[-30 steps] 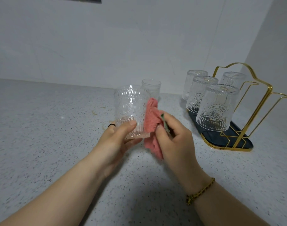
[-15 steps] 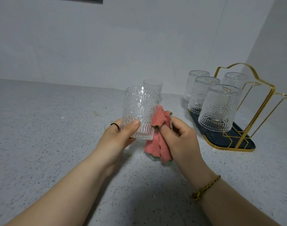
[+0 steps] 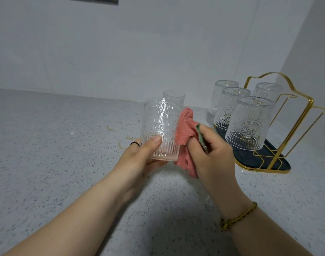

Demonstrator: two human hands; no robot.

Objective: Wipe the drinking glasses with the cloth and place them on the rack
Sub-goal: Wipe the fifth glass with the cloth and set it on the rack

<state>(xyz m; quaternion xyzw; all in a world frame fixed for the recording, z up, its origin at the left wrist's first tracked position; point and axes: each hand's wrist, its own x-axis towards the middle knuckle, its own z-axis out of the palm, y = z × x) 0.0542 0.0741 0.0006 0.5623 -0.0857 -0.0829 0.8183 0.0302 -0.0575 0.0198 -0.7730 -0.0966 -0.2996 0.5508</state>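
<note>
Embossed glass [image 3: 160,129] is gripped upright by the left hand [image 3: 139,159] above the speckled counter [image 3: 47,163]. Pink cloth [image 3: 185,133], bunched in the right hand [image 3: 213,152], is pressed to its 3 o'clock side. A second glass [image 3: 173,97] is half hidden behind. Four inverted glasses [image 3: 248,124] crowd the gold rack [image 3: 294,126] at 2 o'clock; its frame is cut off at the frame edge. Open counter lies at 9 o'clock.

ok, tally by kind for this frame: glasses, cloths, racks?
Glasses: 6, namely held glass in the left hand, one standing glass behind it, four upside down on the rack
Cloths: 1, pink cloth in the right hand
Racks: 1, gold rack
Total: 8
</note>
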